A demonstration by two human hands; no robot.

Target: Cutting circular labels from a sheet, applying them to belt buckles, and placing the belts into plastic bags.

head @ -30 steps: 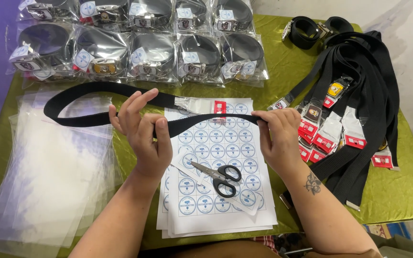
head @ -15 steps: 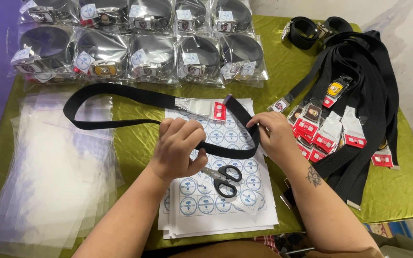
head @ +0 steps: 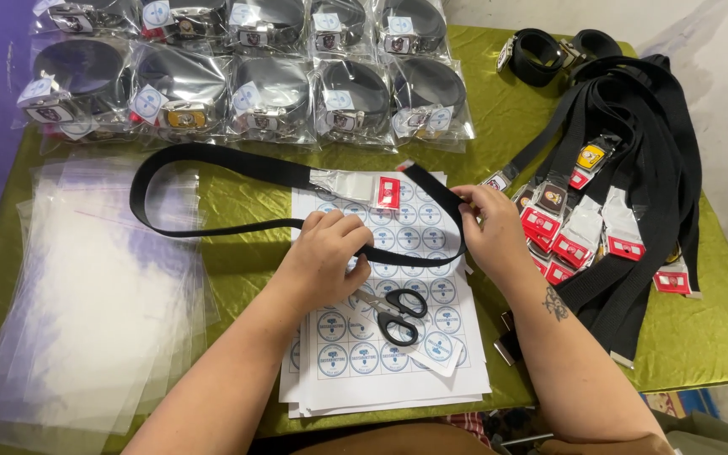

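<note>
A black webbing belt [head: 212, 160] lies folded in a long loop across the green table, a red-and-white tag [head: 385, 192] near its right end. My left hand [head: 326, 253] presses down on the belt's lower strand over the sticker sheets. Just right of it, my right hand [head: 486, 227] pinches the belt's right bend, folding it over. Both hands work above a stack of white sheets [head: 419, 371] printed with round blue stickers. Black-handled scissors [head: 393, 310] rest on the sheets just below my left hand.
Rows of bagged belts in clear plastic [head: 254, 93] fill the back of the table. A pile of loose black belts with red tags [head: 625, 185] lies at right. Clear plastic bags [head: 86, 295] are stacked at left. The green cloth [head: 701, 329] ends at the right edge.
The belt was stretched straight between both hands; it has since been folded into a loop, my left hand moving right toward my right hand over the sticker sheets.
</note>
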